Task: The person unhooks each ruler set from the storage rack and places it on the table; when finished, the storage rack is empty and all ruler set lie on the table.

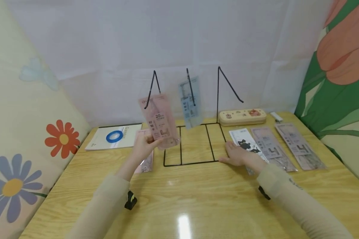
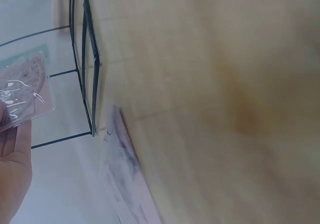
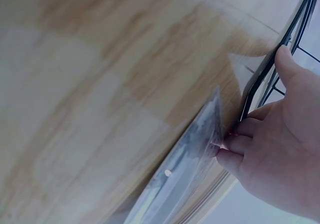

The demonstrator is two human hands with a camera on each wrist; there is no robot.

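Observation:
My left hand (image 1: 143, 146) pinches the lower left edge of a pink compass-like packet in clear plastic (image 1: 160, 116), marked 20. Its top meets the left hook (image 1: 151, 87) of a black wire rack (image 1: 194, 163). In the left wrist view, the packet's clear lower end (image 2: 37, 91) shows a protractor-like shape above my fingers. A blue packet (image 1: 186, 99) hangs on the middle hook; the right hook (image 1: 231, 85) is bare. With fingers and thumb spread, my right hand (image 1: 236, 155) rests on the rack's front right corner, beside a white packet with black cats (image 1: 237, 133).
Two pink packets (image 1: 266, 142) (image 1: 296, 139) lie at the right. A cream pencil case (image 1: 242, 118) stands behind them, near a small white item (image 1: 276, 116). At left, a blue tape ring (image 1: 108, 136) sits on a notebook (image 1: 97, 141); another pink packet (image 1: 143, 167) lies beneath my left hand.

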